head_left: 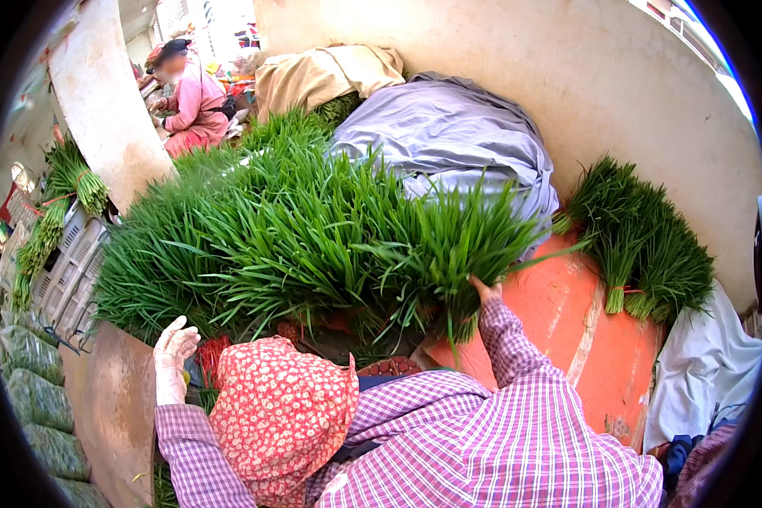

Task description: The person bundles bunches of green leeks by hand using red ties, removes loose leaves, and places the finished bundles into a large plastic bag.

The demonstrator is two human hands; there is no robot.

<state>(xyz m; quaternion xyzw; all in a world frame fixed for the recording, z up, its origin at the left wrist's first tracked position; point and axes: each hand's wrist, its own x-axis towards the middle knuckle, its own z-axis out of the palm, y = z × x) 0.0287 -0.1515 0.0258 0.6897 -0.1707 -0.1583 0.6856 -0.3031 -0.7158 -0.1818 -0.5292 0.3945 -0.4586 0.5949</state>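
My left hand (175, 349), in a thin pale glove, is raised beside the near left edge of a large heap of garlic chives (296, 220). Its fingers are up and apart, and nothing shows in them. My right hand (486, 289) reaches forward, its fingers closed round a bunch of garlic chives (470, 241) at the heap's right end. The leaves hide part of those fingers. Both arms wear purple checked sleeves. Red floral cloth (279, 406) lies between my arms and covers part of the view. Red ties (212, 360) hang near my left hand.
Tied chive bundles (643, 245) lie at the right on an orange surface (559, 296). Grey cloth (449, 127) and tan cloth (330, 76) cover piles behind the heap. A person in pink (196, 106) sits far left. Crates (72, 262) and packed green bags (38, 394) line the left.
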